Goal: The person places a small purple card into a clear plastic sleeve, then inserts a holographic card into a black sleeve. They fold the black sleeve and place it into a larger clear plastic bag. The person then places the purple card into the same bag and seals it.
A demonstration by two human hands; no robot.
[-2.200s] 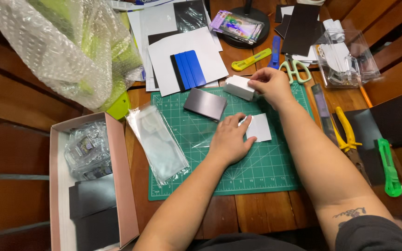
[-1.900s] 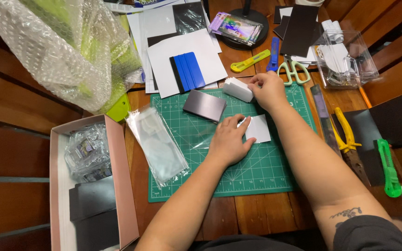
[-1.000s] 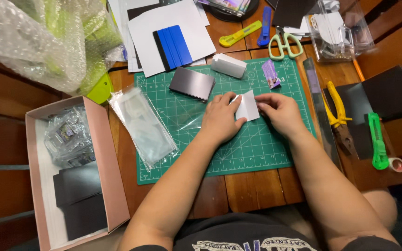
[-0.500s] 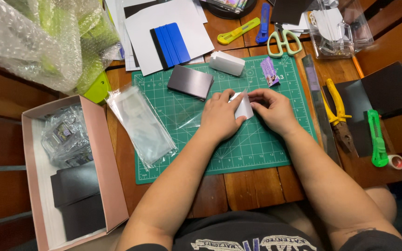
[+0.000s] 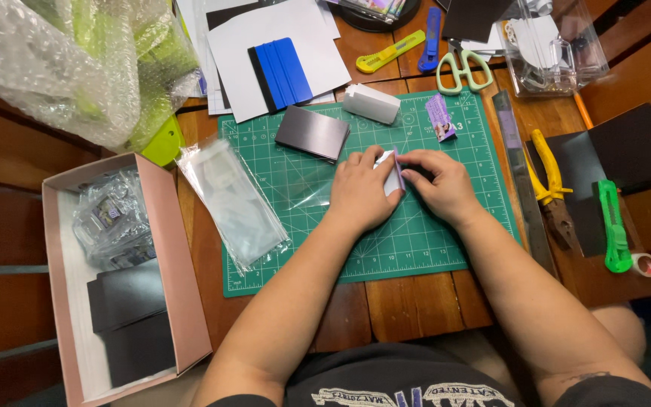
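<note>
A small white card point(image 5: 393, 175) sits pinched between both hands near the middle of the green cutting mat point(image 5: 416, 241), lying low against the mat's surface. The left hand point(image 5: 359, 192) presses on it from the left with fingers curled over its edge, its grip closed on the card; the right hand point(image 5: 440, 185) meets it from the right, fingertips narrowed onto the same card.

Just beside the left hand a clear film sheet point(image 5: 307, 185) lies flat on the mat (hard to trace, being see-through). Above it rests a dark grey rectangular plate point(image 5: 313, 133), and near that a small white box point(image 5: 371, 103). A little purple packet point(image 5: 440, 118) lies above the right hand, apart from it.

Left of the mat, partly over its edge, is a clear plastic sleeve point(image 5: 231, 202); beyond it a pink-walled open box point(image 5: 167, 249) holding black cards and a wrapped bundle. A metal ruler point(image 5: 520, 181) runs along the mat's right edge, with yellow-handled pliers point(image 5: 548, 177) and a green utility knife point(image 5: 612, 226) further right on the wooden worktop point(image 5: 408, 305). At the top lie a blue squeegee point(image 5: 280, 73) on white paper, green scissors point(image 5: 457, 68) and bubble wrap point(image 5: 62, 60).
</note>
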